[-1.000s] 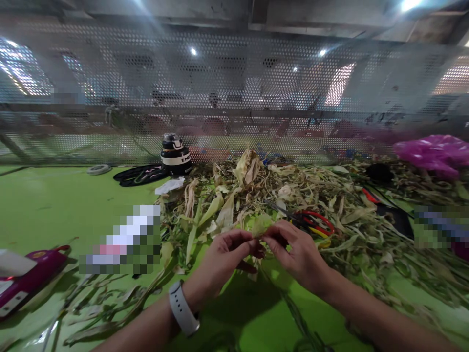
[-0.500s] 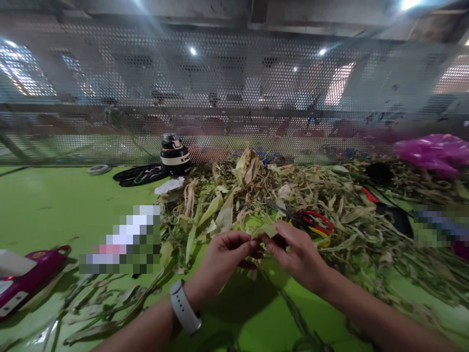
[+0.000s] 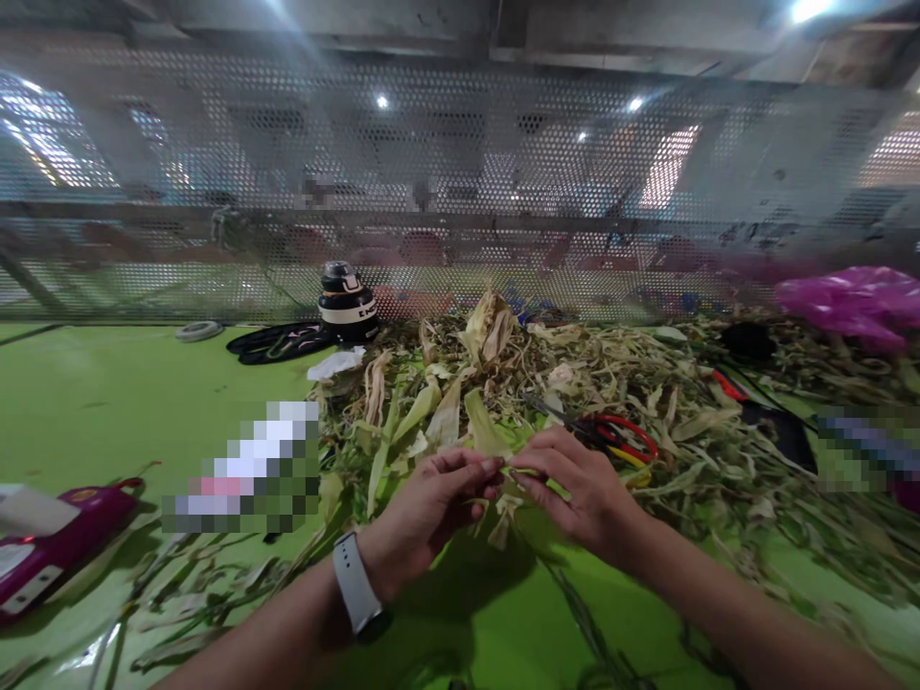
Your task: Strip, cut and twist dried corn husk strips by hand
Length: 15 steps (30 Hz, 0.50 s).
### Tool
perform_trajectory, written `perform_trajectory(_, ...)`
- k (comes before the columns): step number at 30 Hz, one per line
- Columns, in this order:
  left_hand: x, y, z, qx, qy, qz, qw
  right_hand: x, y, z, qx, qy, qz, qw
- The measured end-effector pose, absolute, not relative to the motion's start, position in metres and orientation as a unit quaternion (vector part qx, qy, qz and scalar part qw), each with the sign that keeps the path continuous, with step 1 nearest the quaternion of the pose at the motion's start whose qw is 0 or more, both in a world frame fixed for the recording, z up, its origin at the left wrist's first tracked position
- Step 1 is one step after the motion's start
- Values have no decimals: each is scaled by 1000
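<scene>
Both hands meet at the middle of the green table over a pale green-yellow corn husk strip (image 3: pixel 484 427). My left hand (image 3: pixel 440 494), with a pale watch strap on the wrist, pinches the strip's lower end between thumb and fingers. From the right, my right hand (image 3: pixel 575 484) brings thumb and fingertips together at the same end. The strip's wide part stands up and away from the fingers. Beneath the hands hangs a small pale husk piece (image 3: pixel 501 527); whether it joins the strip I cannot tell. Scissors with red handles (image 3: pixel 627 436) lie just beyond my right hand.
Dried husks (image 3: pixel 596 359) are heaped behind the hands and to the right. A black bottle (image 3: pixel 348 311) stands by a perforated metal screen (image 3: pixel 446 163). At left lies a magenta tool (image 3: pixel 68 541), perhaps a glue gun; at right, a pink plastic bag (image 3: pixel 855 302).
The husk strip, earlier lying rightward across the fingertips, now points up and away. My right-hand fingers have shifted down to its lower end. The small pale piece below shows more.
</scene>
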State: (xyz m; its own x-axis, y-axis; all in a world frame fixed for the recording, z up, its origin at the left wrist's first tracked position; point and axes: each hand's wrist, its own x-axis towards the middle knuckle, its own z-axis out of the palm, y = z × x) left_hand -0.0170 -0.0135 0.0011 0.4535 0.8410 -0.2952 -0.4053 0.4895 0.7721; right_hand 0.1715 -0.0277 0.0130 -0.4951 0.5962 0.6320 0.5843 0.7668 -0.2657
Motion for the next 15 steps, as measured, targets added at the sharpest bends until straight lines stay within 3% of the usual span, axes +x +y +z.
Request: perform_trajectory(15,-14,-22,7,377,326,372,783,167,-29,13,-374,-823,85,419)
